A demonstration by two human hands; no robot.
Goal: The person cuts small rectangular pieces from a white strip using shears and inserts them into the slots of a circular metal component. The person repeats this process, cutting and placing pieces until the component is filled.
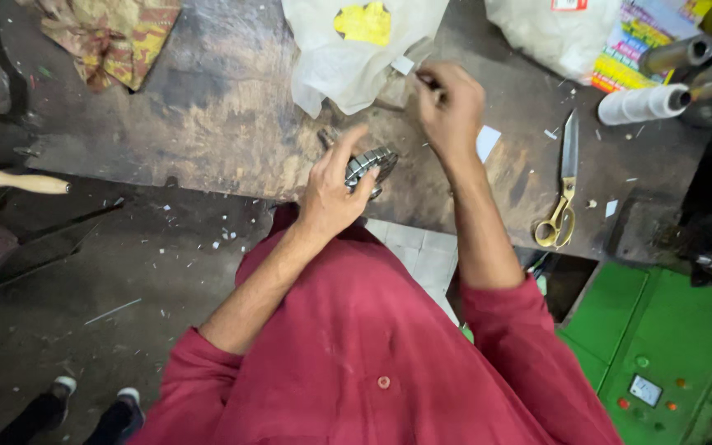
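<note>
Worn dark wooden surface (208, 124) carries everything. Left hand (335, 185) wraps a ribbed shiny metal piece (370, 165) near the front edge. Right hand (451, 103), farther back beside the crumpled white plastic bag (348, 58), pinches a thin dark item (428, 81).

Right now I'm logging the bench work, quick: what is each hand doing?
Left hand: closed around a metal bundle.
Right hand: pinched shut on a small thin item at the plastic bag; what it is cannot be told.
</note>
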